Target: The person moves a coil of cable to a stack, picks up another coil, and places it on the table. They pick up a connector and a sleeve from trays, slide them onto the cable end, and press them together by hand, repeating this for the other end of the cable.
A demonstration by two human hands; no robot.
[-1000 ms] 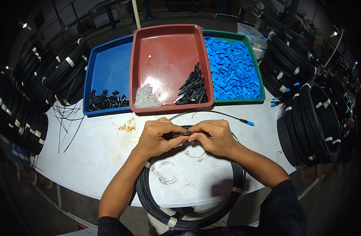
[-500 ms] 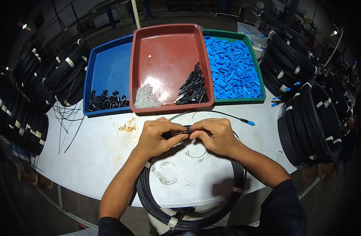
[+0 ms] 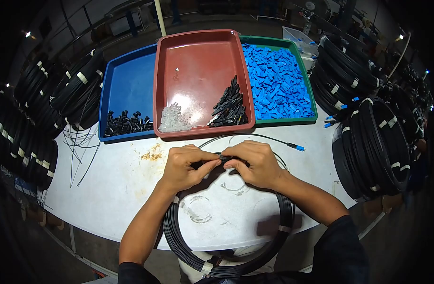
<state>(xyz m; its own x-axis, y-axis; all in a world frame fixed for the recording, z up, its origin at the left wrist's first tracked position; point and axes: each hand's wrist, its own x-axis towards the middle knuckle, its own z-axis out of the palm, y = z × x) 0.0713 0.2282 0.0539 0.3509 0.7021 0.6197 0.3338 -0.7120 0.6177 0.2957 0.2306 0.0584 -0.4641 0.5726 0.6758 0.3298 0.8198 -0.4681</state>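
Note:
My left hand (image 3: pixel 187 165) and my right hand (image 3: pixel 256 163) meet above the near part of the white table. Thumb and fingertips of both are pinched on a short dark stretch of black cable (image 3: pixel 223 158), mostly hidden by the fingers. Below them hangs a coil of black cable (image 3: pixel 177 232), bound with pale tape, reaching over the table's front edge to the lap. A loose cable end curves out behind my hands to the right and carries a blue connector (image 3: pixel 300 148), which lies on the table.
Across the back stand a blue tray (image 3: pixel 132 85) with black pieces, a red tray (image 3: pixel 198 57) with clear sleeves and black parts, and a green tray (image 3: pixel 308 75) of blue connector housings. Taped cable coils are stacked left (image 3: pixel 79 90) and right (image 3: pixel 373 146).
Both hands have shifted slightly left in view, along with the whole scene. My right fingers have moved a little over the pinched spot, closer to the left fingertips.

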